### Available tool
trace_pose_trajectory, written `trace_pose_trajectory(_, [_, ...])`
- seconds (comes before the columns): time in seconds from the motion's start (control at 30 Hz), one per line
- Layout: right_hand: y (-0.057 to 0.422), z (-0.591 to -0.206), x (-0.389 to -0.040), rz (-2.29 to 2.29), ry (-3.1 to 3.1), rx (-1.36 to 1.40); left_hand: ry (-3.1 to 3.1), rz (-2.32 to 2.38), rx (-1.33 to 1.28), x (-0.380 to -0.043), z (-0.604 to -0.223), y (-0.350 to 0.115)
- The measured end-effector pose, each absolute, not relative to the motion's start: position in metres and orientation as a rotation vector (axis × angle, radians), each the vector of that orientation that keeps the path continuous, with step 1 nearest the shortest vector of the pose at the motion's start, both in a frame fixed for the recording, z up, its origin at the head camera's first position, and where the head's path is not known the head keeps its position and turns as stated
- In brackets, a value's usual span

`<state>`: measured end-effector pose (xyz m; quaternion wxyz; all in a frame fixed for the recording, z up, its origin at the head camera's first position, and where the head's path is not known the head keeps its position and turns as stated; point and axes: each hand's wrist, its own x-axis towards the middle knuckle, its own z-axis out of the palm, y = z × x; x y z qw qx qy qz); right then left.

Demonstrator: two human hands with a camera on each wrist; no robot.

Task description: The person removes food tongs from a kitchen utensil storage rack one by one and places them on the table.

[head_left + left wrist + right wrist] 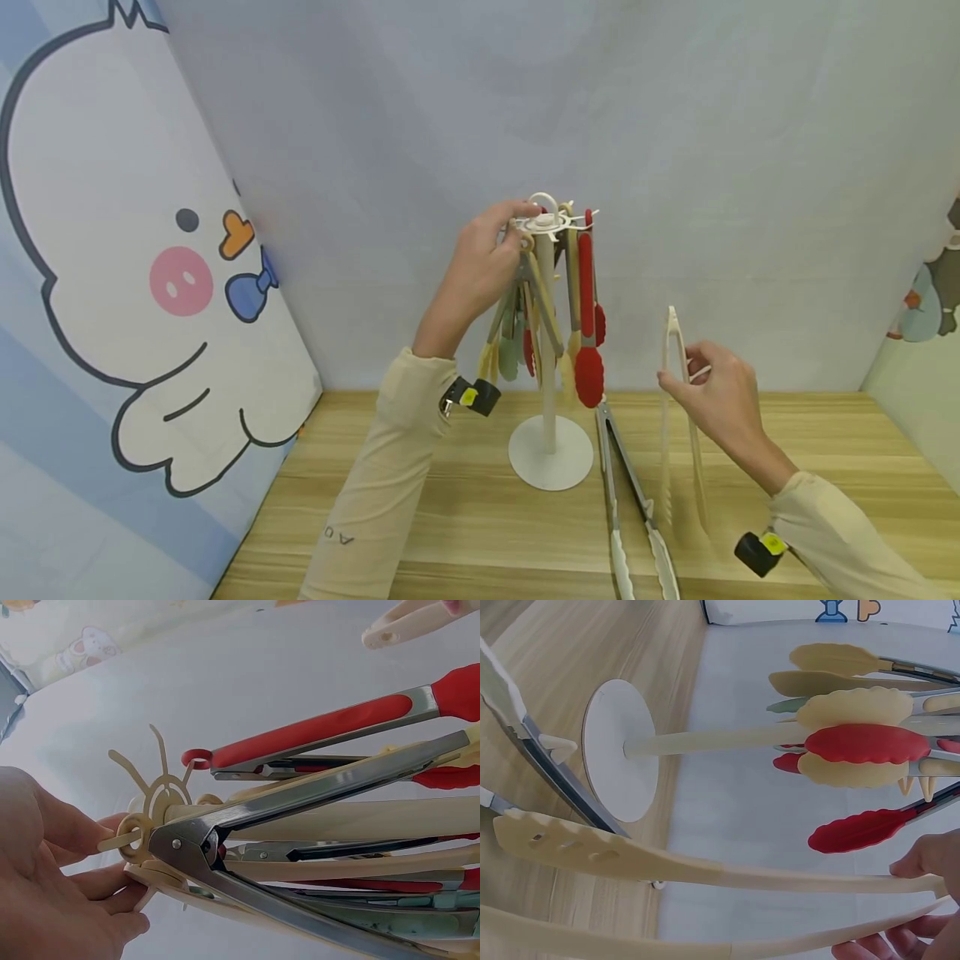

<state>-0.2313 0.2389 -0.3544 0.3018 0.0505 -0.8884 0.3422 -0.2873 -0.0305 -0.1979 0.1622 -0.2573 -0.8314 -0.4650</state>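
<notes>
My left hand (480, 258) grips the top of a white rotating utensil rack (550, 417), fingers around its hooked ring. A pair of tongs with metal arms (330, 784) hangs by its loop from the hook beside those fingers. Red tongs (588, 379) hang on the rack's right side, among several other tongs with cream, green and red heads. Off to the right, my right hand (720, 400) holds cream tongs (795, 879) near their hinge end. Their arms point down and stand apart, tips low over the table.
Metal tongs with white heads (630, 462) lie spread on the wooden table (810, 450), between the rack's round base (551, 475) and the cream tongs. Behind the table rises a grey backdrop (375, 167). A cartoon panel (97, 167) lines the left side.
</notes>
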Motion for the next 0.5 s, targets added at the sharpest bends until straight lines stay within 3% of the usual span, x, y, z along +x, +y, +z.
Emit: trace_pose_trajectory(0.5, [0.244, -0.367, -0.226, 0.910, -2.425, 0.121, -2.385, -1.273, -0.724, -0.288, -0.199, -0.031])
